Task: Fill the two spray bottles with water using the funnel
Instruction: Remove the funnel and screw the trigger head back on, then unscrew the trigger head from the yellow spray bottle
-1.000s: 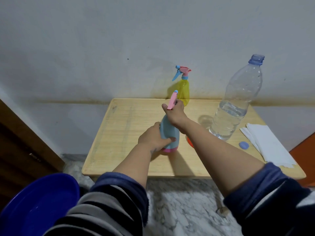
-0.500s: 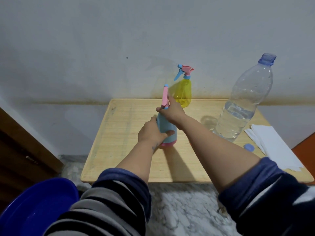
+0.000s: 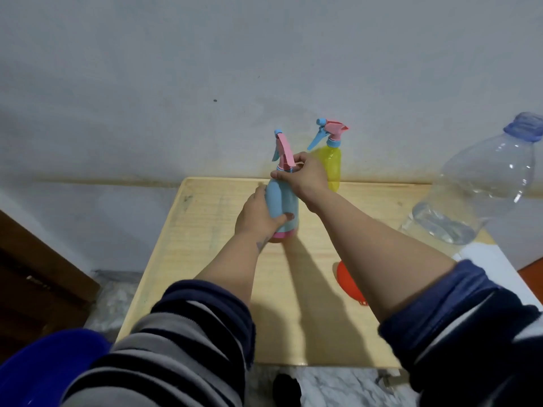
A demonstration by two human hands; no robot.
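Head view looks down on a wooden surface (image 3: pixel 205 259) set against a pale wall. The left hand (image 3: pixel 258 214) is wrapped around the lower body of the blue spray bottle (image 3: pixel 283 201), thumb across its front, a closed grip that holds the bottle upright on the surface. The right hand (image 3: pixel 302 176) is curled at the bottle's neck, its fingers pinching the collar just under the pink and blue spray head (image 3: pixel 283 151), which stands above both hands. Two spray bottles are in sight: the blue one in the hands and a yellow spray bottle (image 3: pixel 333 163) standing just behind the right hand, near the wall, with its own spray head on. One red funnel (image 3: pixel 349 282) lies on the surface near the right forearm, partly hidden by it and apart from both bottles. One large clear water bottle (image 3: pixel 476 195), uncapped and holding some water at the bottom, stands at the right edge of the surface. A blue basin (image 3: pixel 38 374) shows at the lower left, off the surface.
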